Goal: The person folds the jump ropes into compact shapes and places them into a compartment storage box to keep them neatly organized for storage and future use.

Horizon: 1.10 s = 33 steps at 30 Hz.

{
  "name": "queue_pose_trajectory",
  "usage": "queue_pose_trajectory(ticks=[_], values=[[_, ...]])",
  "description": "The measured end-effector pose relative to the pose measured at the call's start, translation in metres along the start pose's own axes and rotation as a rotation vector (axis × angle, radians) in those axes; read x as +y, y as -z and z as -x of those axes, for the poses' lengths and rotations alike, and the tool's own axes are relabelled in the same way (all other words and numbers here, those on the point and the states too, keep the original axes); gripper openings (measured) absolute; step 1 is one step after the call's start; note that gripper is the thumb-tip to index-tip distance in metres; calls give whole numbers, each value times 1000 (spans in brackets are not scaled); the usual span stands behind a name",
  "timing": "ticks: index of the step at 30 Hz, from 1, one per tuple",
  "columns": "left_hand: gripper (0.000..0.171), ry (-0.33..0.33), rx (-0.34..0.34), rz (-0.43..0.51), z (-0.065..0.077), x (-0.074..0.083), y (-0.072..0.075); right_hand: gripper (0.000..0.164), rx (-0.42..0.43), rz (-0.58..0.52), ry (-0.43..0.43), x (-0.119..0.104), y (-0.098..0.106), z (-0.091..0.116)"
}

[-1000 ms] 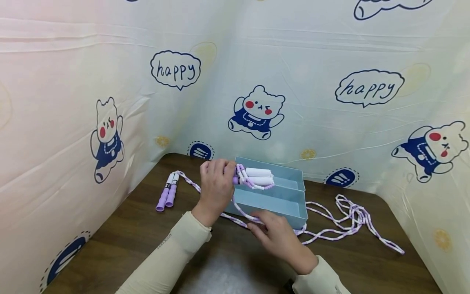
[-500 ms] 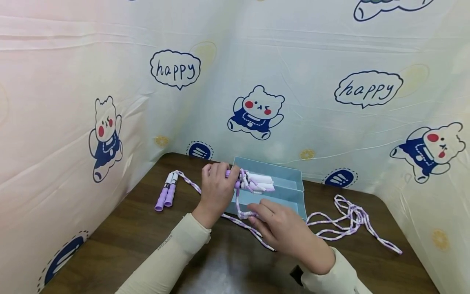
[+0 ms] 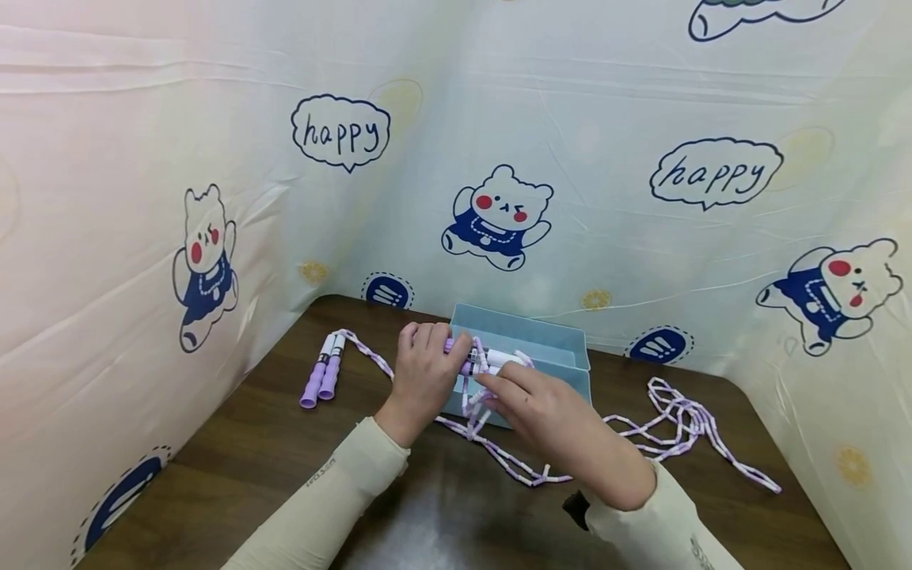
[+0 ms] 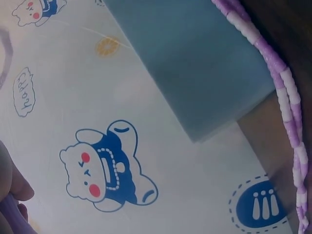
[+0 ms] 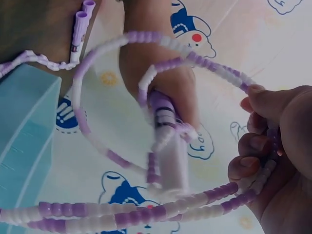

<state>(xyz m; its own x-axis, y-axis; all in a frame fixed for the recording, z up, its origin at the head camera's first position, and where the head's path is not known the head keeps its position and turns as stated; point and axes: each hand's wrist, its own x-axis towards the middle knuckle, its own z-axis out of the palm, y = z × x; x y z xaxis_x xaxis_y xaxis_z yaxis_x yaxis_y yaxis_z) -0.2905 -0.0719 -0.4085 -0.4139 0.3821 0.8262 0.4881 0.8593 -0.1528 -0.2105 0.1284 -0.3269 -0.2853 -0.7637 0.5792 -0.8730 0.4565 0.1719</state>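
Observation:
In the head view, my left hand (image 3: 424, 378) grips the paired purple-and-white handles of a beaded jump rope (image 5: 173, 165), some of its cord looped round them. Close to the white handle ends, my right hand (image 3: 545, 408) holds the same rope's beaded cord. Its curled fingers and thumb pinch the cord in the right wrist view, where a wide loop (image 5: 78, 95) arcs round the handle. Both hands are in front of a pale blue divided box (image 3: 563, 344). The left wrist view shows beaded cord (image 4: 287, 105) hanging beside the box, with only part of the hand at the edge.
Another pair of purple-and-white jump rope handles (image 3: 324, 372) lies at the left of the brown wooden table (image 3: 271, 467). Tangled beaded cord (image 3: 687, 419) lies at the right. A printed cloth (image 3: 598, 214) stands behind and at both sides.
My right hand has drawn the cord up from the table in front of the box to the handles. My left hand has lowered slightly and moved right with the handles.

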Motion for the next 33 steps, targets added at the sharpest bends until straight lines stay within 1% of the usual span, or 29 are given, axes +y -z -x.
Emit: queue_pose_trajectory(ticks=[2,4,7,11,15,19,23,29,33], values=[[35,-11,2,7,1,2,-1,25,-7,-9,-7,2,3,-6],[34,-27,6,3,3,3,-2,28,-13,-6,-7,5,7,-12],[27,-52,11,-27,5,5,-2,35,-39,3,-20,9,13,-21],[25,-84,-8,-53,8,6,-1,35,-67,14,-50,18,20,-28],[33,-113,-30,-29,11,7,-1,35,-75,-6,-87,30,26,-32],[38,-145,-28,-5,12,9,-1,33,-71,-55,-97,43,27,-37],[34,-169,-17,4,12,12,0,30,-46,-120,-90,56,25,-38],[24,-222,5,17,14,15,1,24,31,-174,-113,75,20,-32],[27,-230,23,42,14,17,2,21,63,-183,-137,85,18,-28]])
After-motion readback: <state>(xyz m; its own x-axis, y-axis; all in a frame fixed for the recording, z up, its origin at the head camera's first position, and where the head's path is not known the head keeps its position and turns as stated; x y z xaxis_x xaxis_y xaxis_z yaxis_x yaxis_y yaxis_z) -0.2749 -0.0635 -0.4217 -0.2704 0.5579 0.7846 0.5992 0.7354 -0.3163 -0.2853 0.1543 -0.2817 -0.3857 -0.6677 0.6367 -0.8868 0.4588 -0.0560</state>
